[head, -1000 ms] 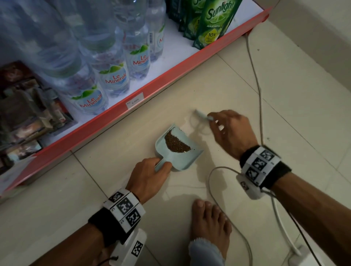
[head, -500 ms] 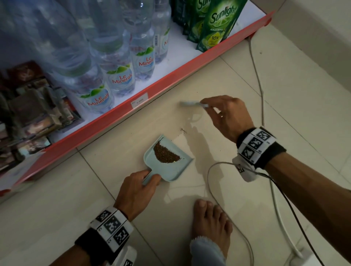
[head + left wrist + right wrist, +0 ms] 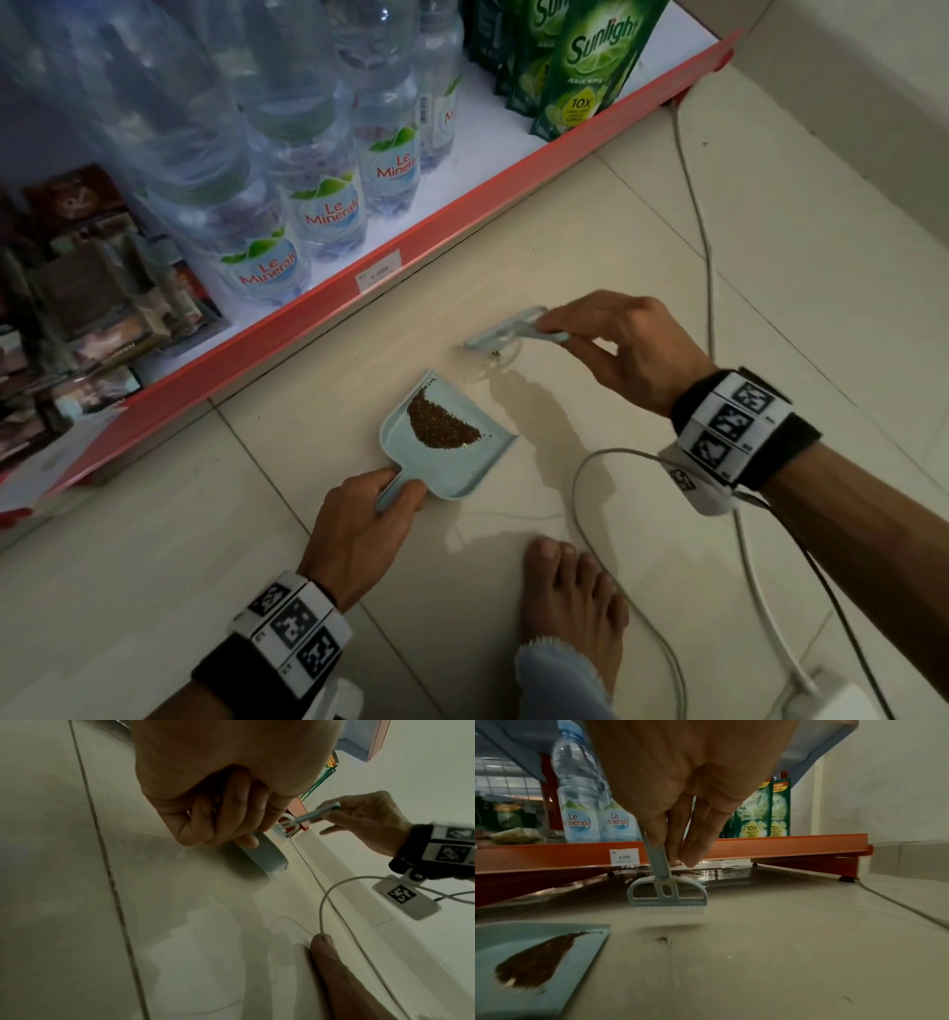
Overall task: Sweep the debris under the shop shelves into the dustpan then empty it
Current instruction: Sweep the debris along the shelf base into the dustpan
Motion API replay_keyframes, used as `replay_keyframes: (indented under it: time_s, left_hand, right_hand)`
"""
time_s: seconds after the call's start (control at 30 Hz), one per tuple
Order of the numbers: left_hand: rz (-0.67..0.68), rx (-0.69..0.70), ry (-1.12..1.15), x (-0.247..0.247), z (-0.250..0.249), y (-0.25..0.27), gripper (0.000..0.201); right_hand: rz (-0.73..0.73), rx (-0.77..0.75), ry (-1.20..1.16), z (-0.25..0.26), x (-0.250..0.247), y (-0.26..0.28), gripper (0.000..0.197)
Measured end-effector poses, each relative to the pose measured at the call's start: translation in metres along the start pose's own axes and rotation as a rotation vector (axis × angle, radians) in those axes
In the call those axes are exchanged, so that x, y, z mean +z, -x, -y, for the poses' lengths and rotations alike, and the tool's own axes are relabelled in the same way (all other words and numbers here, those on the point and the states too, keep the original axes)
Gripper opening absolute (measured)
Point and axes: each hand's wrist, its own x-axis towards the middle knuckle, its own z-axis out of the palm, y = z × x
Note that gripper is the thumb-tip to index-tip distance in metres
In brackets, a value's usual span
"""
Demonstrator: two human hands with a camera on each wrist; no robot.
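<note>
Dustpan [image 3: 452, 462], pale blue, flat on tiled floor [image 3: 770, 257] near orange shelf edge [image 3: 318, 318]; brown debris pile [image 3: 441, 424] inside. Left hand [image 3: 359, 534] curled round dustpan handle. Right hand [image 3: 626, 344] pinches handle of small blue brush [image 3: 667, 894], bristles just above floor, right of and beyond dustpan mouth. Few loose crumbs [image 3: 663, 940] on tile between brush and pan. Le Minerale bottles [image 3: 323, 205] and Sunlight pouches [image 3: 590, 67] on shelf.

Readable text: water bottles [image 3: 328, 205] at 10 o'clock carried "Le Minerale" labels; green pouches [image 3: 590, 67] at 1 o'clock read "Sunlight", "10X". Shelf-edge price tag [image 3: 625, 857] showed "6.000". Smaller print on pouches was illegible.
</note>
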Motion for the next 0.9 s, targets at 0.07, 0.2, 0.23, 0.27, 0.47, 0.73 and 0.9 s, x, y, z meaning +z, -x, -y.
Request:
replay_keyframes:
  time_s: [0.07,0.2,0.23,0.27,0.47,0.73,0.9]
  left_hand:
    - [-0.004,0.002,-0.011,0.001,-0.001,0.001,0.050]
    - [-0.025,-0.010,-0.022,-0.001,0.000,0.005,0.047]
    - [-0.028,-0.012,-0.022,-0.001,0.001,0.006,0.047]
    - [-0.029,-0.014,-0.017,-0.002,0.002,0.008,0.046]
    - [-0.020,-0.025,0.009,0.000,0.002,0.008,0.041]
    - [0.024,-0.038,0.000,0.004,-0.006,-0.003,0.043]
    - [0.044,-0.045,-0.018,0.007,-0.009,-0.011,0.044]
  right_hand:
    - [0.017,-0.018,-0.026,0.005,0.008,-0.012,0.022]
    - [0.100,-0.032,-0.048,0.006,0.018,-0.016,0.024]
    - [0.128,-0.032,-0.034,0.002,0.017,-0.012,0.024]
    - [0.155,-0.025,-0.013,-0.003,0.014,-0.007,0.025]
    - [0.138,0.096,0.065,-0.031,-0.013,0.017,0.028]
    - [-0.082,0.201,0.095,-0.017,-0.002,0.001,0.023]
    - [0.121,0.128,0.219,-0.004,0.000,0.012,0.024]
